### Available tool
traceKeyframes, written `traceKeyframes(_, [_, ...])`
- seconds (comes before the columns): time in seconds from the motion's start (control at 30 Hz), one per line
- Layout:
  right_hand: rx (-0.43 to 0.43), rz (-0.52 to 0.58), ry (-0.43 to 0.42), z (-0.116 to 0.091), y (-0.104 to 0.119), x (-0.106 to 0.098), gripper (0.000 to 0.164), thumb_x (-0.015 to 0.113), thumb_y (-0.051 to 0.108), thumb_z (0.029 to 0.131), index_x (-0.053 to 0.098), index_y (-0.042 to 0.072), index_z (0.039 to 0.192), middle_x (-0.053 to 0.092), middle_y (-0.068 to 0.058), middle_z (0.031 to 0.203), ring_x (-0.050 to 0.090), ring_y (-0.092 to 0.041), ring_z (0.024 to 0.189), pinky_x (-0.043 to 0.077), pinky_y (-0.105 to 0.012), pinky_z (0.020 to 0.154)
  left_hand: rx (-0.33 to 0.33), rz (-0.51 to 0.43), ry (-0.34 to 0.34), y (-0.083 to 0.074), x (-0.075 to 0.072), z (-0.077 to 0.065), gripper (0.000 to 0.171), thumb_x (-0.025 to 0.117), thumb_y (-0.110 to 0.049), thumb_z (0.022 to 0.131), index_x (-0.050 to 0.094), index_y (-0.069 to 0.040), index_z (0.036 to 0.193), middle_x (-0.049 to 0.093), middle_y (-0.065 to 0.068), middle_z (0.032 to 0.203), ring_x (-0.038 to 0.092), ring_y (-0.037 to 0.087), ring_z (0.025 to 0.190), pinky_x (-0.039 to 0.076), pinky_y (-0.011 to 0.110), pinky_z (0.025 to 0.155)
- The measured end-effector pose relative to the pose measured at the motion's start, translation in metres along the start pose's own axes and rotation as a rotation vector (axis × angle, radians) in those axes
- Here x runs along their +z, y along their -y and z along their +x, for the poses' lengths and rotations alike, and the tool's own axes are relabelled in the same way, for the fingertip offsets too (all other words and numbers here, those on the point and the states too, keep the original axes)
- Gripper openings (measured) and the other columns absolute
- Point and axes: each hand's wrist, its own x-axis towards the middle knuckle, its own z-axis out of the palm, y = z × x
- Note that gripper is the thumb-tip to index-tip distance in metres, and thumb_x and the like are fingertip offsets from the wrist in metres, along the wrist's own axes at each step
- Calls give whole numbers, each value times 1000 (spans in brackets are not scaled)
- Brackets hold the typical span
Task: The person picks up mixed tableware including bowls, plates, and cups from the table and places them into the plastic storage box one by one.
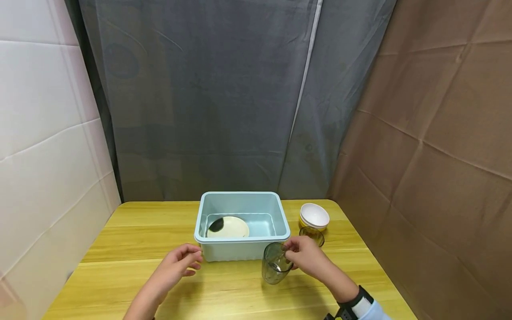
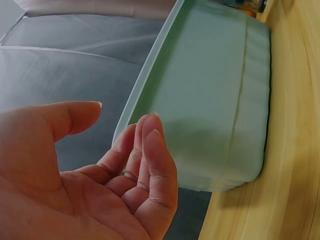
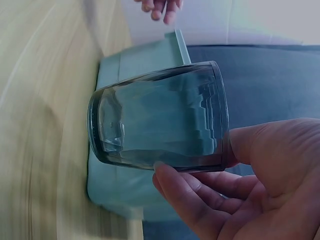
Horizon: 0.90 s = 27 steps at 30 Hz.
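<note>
My right hand (image 1: 307, 257) pinches a smoky grey drinking glass (image 1: 276, 263) near its rim, just in front of the light blue plastic tub (image 1: 236, 251). In the right wrist view the thumb and fingers grip the side of the glass (image 3: 160, 117), which appears hollow and see-through. My left hand (image 1: 176, 266) hovers by the tub's front left corner, holding nothing. Its fingers are loosely bent and the thumb stands apart from them in the left wrist view. Inside the tub lies a cream plate (image 1: 232, 227) with a dark patch on its left.
White bowls (image 1: 314, 215) sit stacked at the table's back right, with a yellow one underneath. An amber glass (image 1: 314, 234) stands in front of them, partly behind my right hand. Grey cloth (image 1: 224, 111) hangs behind the wooden table (image 1: 152, 235), and brown cloth (image 1: 440, 155) hangs at the right.
</note>
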Motion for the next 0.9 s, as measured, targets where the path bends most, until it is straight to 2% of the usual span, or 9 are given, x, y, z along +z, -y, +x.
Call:
traceKeyframes(0.07, [-19, 6, 16, 1, 2, 5, 20, 65, -5, 87, 75, -3, 105, 68, -5, 86, 67, -20, 78, 64, -40, 60, 10, 2, 8, 2, 2, 1, 37, 65, -23, 112, 62, 7, 134, 73, 7, 112, 70, 28, 103, 60, 40, 89])
traceKeyframes(0.3, [-56, -11, 59, 7, 12, 21, 20, 64, -5, 85, 75, 0, 102, 68, -3, 84, 65, -17, 73, 64, -46, 60, 32, 0, 66, 8, 10, 3, 37, 62, -22, 114, 60, 9, 135, 71, 8, 110, 70, 28, 103, 61, 46, 93])
traceKeyframes(0.57, [-79, -31, 101, 12, 22, 40, 21, 64, -5, 85, 76, -1, 102, 70, -2, 83, 65, -15, 71, 60, -31, 56, 44, 5, 87, 6, 19, 3, 34, 63, -22, 113, 62, 7, 132, 71, 12, 111, 69, 26, 101, 60, 47, 91])
traceKeyframes(0.9, [-87, -18, 108, 16, 32, 62, 21, 65, -5, 85, 76, -1, 102, 69, -2, 84, 66, -14, 69, 60, -29, 56, 80, 14, 126, 0, 30, 2, 34, 64, -22, 113, 63, 7, 130, 70, 11, 112, 70, 26, 102, 62, 47, 92])
